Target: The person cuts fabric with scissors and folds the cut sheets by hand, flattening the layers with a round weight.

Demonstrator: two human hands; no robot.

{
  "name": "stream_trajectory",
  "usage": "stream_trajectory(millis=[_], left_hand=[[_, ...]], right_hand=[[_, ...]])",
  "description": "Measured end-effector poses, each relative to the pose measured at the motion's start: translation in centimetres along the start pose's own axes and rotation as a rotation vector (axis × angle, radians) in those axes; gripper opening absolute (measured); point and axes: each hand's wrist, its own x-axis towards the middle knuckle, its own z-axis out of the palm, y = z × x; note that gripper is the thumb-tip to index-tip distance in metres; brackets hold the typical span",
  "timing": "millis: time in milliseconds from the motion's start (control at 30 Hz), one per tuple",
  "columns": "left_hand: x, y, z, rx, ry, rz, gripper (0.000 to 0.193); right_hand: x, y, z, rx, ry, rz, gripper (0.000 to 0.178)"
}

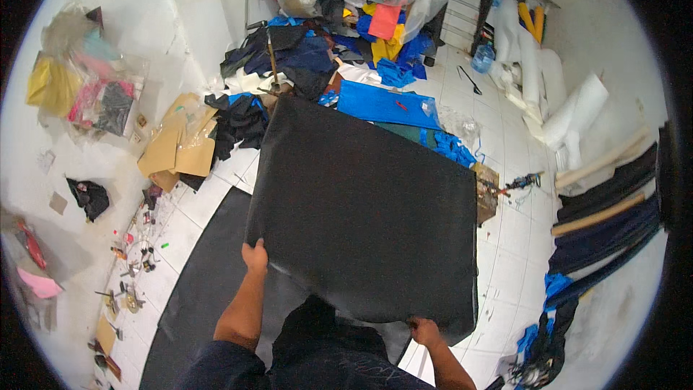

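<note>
A large black sheet of material (pixel 368 209) stretches out in front of me, covering the middle of the view. My left hand (pixel 255 255) is closed on its left edge near the lower corner. At the near edge, toward the right, my right hand (pixel 424 331) pinches the same sheet. The near edge sags between my two hands, in front of my body. Beneath it, a second dark sheet (pixel 206 282) lies flat on the tiled floor, reaching out to the left. Whether the two sheets are joined is hidden.
Beyond the sheet lies a blue fabric panel (pixel 382 103) by a heap of scraps (pixel 289 58). Brown cardboard pieces (pixel 177 144) lean at the left wall. A wooden block (pixel 487 195) sits to the right. White rolls (pixel 577 112) and dark fabric rolls (pixel 606 198) line the right wall.
</note>
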Motion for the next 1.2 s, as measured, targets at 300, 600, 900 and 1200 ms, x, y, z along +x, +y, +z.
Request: stream_trajectory(millis=[300, 600, 900, 1200], left_hand=[[-4.1, -4.1, -17.6, 0.266, -0.028, -0.067, 0.034], [-2.3, -9.6, -34.2, 0.234, -0.159, -0.058, 0.026], [-6.5, -12.1, -50.2, 0.362, -0.223, -0.076, 0.027], [-11.4, -16.9, -62.2, 0.423, -0.181, -0.077, 0.033]], right_hand=[[-16.7, -8.1, 18.2, 0.054, 0.105, 0.065, 0.039], [-27.8, -20.0, 30.5, -0.049, 0.299, 0.111, 0.047], [-38.5, -28.4, 31.3, 0.050, 0.116, 0.311, 0.032], [-48.1, -28.5, 38.2, -0.013, -0.146, 0.400, 0.034]])
